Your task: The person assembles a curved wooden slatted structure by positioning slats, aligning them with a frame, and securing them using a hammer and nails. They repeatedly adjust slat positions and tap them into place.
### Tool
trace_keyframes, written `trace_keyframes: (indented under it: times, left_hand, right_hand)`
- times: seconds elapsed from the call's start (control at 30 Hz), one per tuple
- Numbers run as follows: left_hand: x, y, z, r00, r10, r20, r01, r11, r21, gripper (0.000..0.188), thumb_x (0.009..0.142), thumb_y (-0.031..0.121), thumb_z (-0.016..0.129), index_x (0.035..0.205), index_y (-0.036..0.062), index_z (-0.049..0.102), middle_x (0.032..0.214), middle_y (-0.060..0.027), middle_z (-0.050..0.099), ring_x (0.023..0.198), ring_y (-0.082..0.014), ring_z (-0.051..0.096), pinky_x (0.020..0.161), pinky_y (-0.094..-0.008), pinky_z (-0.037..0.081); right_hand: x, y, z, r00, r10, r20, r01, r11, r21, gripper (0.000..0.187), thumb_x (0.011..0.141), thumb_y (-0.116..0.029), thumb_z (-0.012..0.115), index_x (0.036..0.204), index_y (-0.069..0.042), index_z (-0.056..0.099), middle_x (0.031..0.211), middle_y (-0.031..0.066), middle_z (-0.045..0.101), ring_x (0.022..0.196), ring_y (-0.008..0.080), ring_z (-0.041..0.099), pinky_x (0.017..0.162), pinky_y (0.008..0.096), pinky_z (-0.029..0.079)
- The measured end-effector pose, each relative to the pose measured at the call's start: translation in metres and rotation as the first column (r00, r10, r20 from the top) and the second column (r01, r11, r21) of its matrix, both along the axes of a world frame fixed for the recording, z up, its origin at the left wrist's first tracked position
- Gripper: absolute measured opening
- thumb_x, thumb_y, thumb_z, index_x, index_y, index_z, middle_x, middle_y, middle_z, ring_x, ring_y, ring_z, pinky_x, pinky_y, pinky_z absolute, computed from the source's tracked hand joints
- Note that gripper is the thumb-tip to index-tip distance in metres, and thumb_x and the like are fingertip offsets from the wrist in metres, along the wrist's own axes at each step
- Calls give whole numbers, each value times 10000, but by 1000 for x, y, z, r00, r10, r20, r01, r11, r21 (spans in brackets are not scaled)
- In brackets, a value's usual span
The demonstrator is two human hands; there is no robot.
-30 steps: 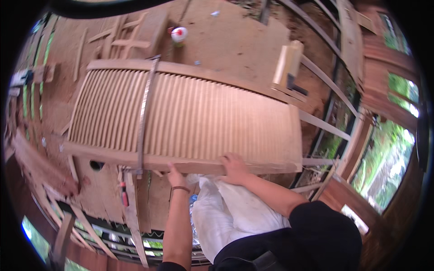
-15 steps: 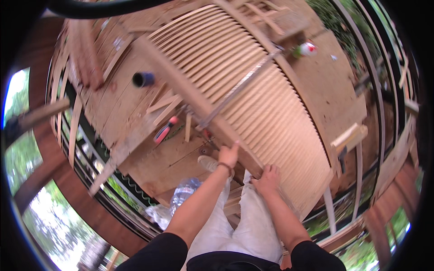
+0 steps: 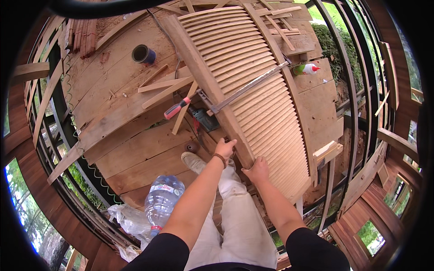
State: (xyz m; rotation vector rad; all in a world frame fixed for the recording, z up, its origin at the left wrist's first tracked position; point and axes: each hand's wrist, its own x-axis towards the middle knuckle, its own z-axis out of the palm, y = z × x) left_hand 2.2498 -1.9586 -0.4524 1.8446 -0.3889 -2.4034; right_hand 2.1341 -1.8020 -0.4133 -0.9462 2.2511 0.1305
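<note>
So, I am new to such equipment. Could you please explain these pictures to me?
There is no machine: a person works with bare hands. A wide camera worn on the head looks down, so straight edges curve. The left hand and right hand touch the frame of a slatted wooden panel; how firmly, I cannot tell. A metal clamp lies across it. Nearby on the floorboards are a dark can, wood strips and a large clear bottle.

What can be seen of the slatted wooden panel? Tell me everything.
The panel looks like pale, bare wood: close-set parallel slats between two long rails. It slants from top center to lower right. A metal bar clamp spans it crosswise. The right hand touches its left rail's lower end; the left hand seems to.
</note>
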Motion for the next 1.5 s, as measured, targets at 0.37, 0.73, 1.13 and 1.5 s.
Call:
trace_keyframes:
  times: [0.37, 0.73, 1.13, 1.5]
  left_hand:
    - [15, 14, -122, 997, 31, 71, -26, 998, -60, 478, 915, 99, 669, 1325, 2, 443, 1285, -145, 575, 1196, -269, 563, 1014, -405, 437]
    - [7, 6, -117, 992, -86, 95, 96, 990, -103, 549, 883, 178, 706, 1314, -43, 450, 1266, -167, 592, 1167, -262, 568, 1013, -377, 430]
    - [233, 49, 28, 689, -549, 473, 692, 693, -204, 440, 947, 268, 634, 1280, -18, 624, 1192, -161, 700, 1098, -236, 656, 954, -343, 499]
    - [444, 58, 215, 567, -466, 679, 544, 831, 116, 317, 933, 293, 626, 1061, 26, 739, 890, -119, 737, 798, -151, 686, 727, -295, 540]
  right_hand:
    - [28, 2, -94, 998, -34, 56, 31, 998, 63, 687, 639, -344, 882, 1095, 33, 533, 1137, 218, 549, 1090, 407, 568, 908, 470, 509]
    - [17, 0, -113, 992, -12, 128, -3, 993, 116, 646, 719, -335, 843, 1167, 9, 529, 1201, 204, 546, 1131, 404, 562, 943, 474, 501]
    - [-33, 48, -37, 945, -128, 301, 92, 987, 130, 460, 786, -341, 717, 1069, 17, 658, 964, 238, 709, 953, 392, 685, 840, 467, 540]
    - [-17, 43, 76, 945, -292, 144, 258, 942, 216, 368, 805, -260, 683, 1032, 29, 691, 978, 246, 711, 946, 401, 683, 851, 455, 532]
